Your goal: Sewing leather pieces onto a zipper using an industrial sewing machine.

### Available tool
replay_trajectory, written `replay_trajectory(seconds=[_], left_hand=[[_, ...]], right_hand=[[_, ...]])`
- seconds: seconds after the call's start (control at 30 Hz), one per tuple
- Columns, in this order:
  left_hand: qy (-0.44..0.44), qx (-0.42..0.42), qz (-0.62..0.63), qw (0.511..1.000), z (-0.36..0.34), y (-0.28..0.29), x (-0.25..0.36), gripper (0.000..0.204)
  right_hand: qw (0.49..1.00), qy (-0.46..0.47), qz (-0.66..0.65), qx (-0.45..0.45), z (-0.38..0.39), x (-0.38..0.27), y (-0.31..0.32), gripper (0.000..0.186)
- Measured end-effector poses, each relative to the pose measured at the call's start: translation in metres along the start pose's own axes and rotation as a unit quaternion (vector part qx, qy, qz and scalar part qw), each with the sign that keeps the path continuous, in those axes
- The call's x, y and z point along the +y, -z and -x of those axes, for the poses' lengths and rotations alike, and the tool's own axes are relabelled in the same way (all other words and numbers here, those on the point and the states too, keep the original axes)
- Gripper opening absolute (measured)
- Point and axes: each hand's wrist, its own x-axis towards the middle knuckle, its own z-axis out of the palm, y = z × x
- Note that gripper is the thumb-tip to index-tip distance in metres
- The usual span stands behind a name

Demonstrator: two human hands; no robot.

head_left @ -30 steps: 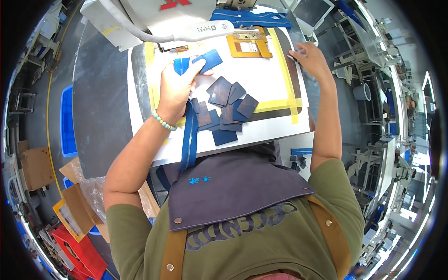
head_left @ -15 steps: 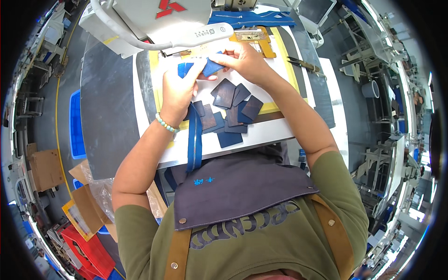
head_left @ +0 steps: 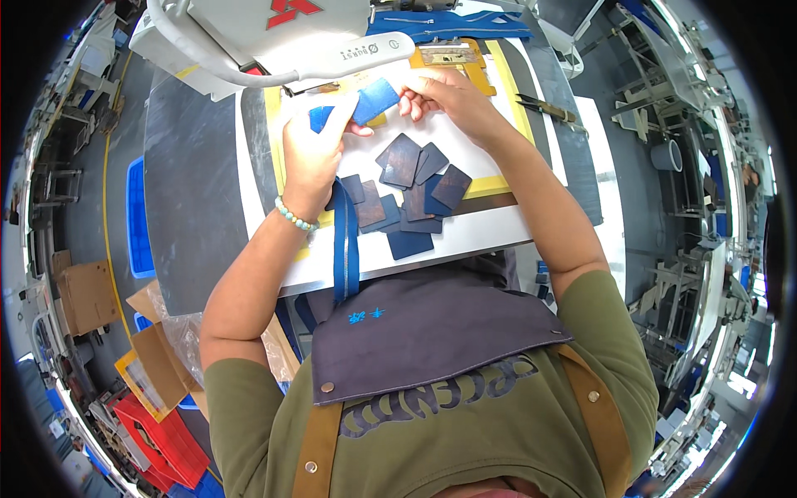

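My left hand is closed, its thumb pressed on a bright blue, flat square piece. More blue material shows at the other side of that hand. Curled at the square's right edge, my right hand appears to pinch its corner; the fingertips partly hide the contact. A blue zipper strip runs down from beneath my left wrist and over the table's front edge. Just nearer than my hands lies a loose heap of dark blue and brownish square pieces, several overlapping.
A white machine head with a pale handle-like device stands close beyond my hands. Behind are a yellow metal-plated fixture and blue zippers. Snips lie at the right. Cardboard boxes and a red crate stand lower left.
My right hand has drawn back to the right, its thumb sliding off the blue square's face to its edge. More of the square shows now. The heap has not visibly changed.
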Motion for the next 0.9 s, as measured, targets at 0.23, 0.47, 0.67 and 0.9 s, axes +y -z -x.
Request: replay_trajectory(seconds=[0.23, 0.47, 0.67, 0.9], left_hand=[[0.002, 0.019, -0.008, 1.0, 0.001, 0.0, -0.001, 0.023], [-0.027, 0.036, 0.008, 0.999, 0.002, 0.0, -0.002, 0.019], [-0.144, 0.018, -0.082, 0.986, 0.003, -0.002, -0.004, 0.016], [-0.216, 0.029, -0.238, 0.947, 0.013, -0.008, -0.001, 0.012]], right_hand=[[0.989, -0.016, 0.145, -0.004, 0.003, -0.011, -0.008, 0.025], [0.997, -0.026, 0.069, -0.002, 0.0, -0.007, 0.001, 0.022], [0.995, -0.055, 0.078, 0.009, 0.002, -0.009, -0.006, 0.027], [0.997, -0.057, 0.042, 0.013, 0.004, -0.01, -0.006, 0.027]])
